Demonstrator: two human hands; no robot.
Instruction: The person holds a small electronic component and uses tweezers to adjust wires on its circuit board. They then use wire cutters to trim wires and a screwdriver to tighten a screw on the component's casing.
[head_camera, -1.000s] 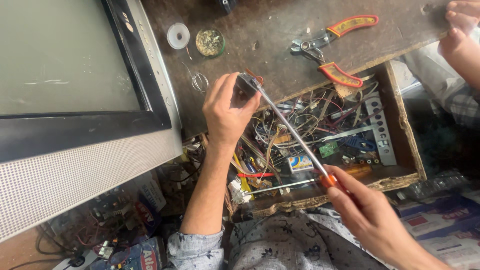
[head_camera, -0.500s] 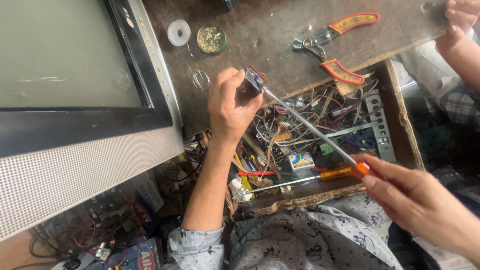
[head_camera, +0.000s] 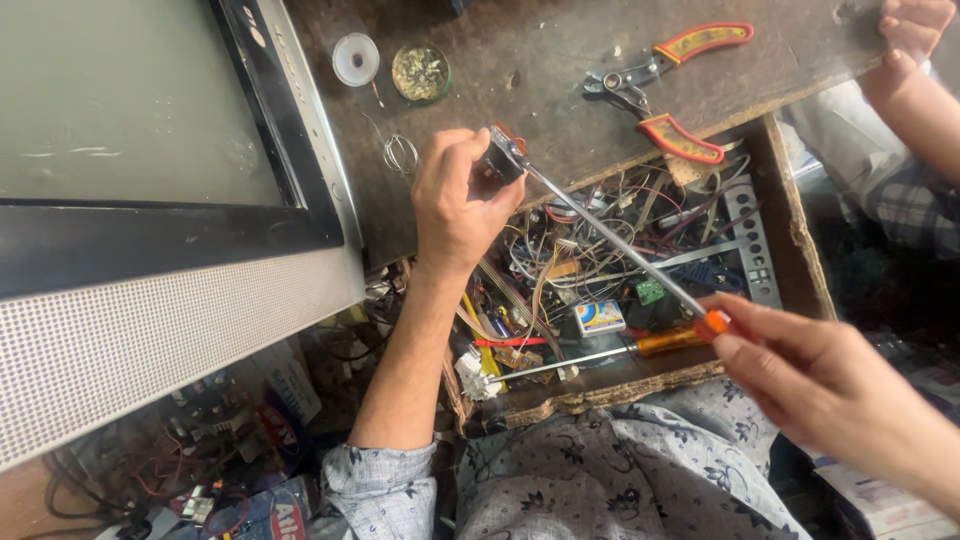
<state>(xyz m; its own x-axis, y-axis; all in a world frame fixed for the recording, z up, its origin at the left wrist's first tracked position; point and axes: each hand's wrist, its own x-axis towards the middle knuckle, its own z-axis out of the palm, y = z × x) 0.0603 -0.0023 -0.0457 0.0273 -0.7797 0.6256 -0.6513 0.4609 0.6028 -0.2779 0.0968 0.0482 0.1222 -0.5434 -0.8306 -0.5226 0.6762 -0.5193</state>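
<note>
The left hand (head_camera: 455, 200) is curling tightly around a small dark component (head_camera: 503, 158) with a red edge, holding it just above the desk (head_camera: 560, 60) near the centre of the view. The right hand (head_camera: 800, 375), at about four o'clock, is pinching the orange handle of a long screwdriver (head_camera: 620, 245) between closed fingers (head_camera: 745, 315), and the shaft is running up toward ten o'clock until its tip is meeting the component.

The shaft is long and the grip sits at its far end, so the tip is likely to skid off the small part and jab the left hand's thumb or palm. The part is also being held in the air, not braced, so a hard push could twist it loose and drop it into the open drawer (head_camera: 790, 250) of tangled wires below, where it would be hard to find.

The desk is dark, scuffed wood. Red-handled pliers (head_camera: 665, 95) are lying at one o'clock, a white reel (head_camera: 356, 58) and a round tin (head_camera: 420, 72) at eleven o'clock. A television set (head_camera: 150, 150) is filling the nine o'clock side. Another person's hand (head_camera: 910, 30) is resting at the two o'clock corner.
</note>
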